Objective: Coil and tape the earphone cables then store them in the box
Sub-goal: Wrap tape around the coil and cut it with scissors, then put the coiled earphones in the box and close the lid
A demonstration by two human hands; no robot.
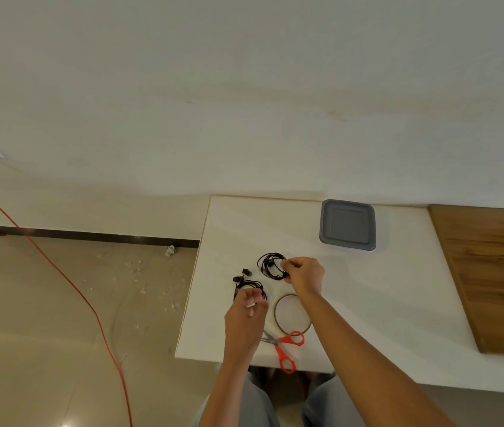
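Two black earphone cables lie coiled on the white table (368, 303). My right hand (304, 274) pinches the right edge of the farther coil (270, 266). My left hand (246, 306) has its fingers curled over the nearer coil (249, 286), whose earbuds (243, 275) stick out at the top left; a small pale strip, perhaps tape, shows at my fingertips. A tape roll (292, 314) lies flat just right of my left hand. The box (348, 224) with its grey lid on stands at the back of the table.
Red-handled scissors (284, 346) lie near the table's front edge, under the tape roll. A wooden surface (491, 272) adjoins the table on the right. An orange cord (59, 272) runs across the floor at left. My knees are under the table edge.
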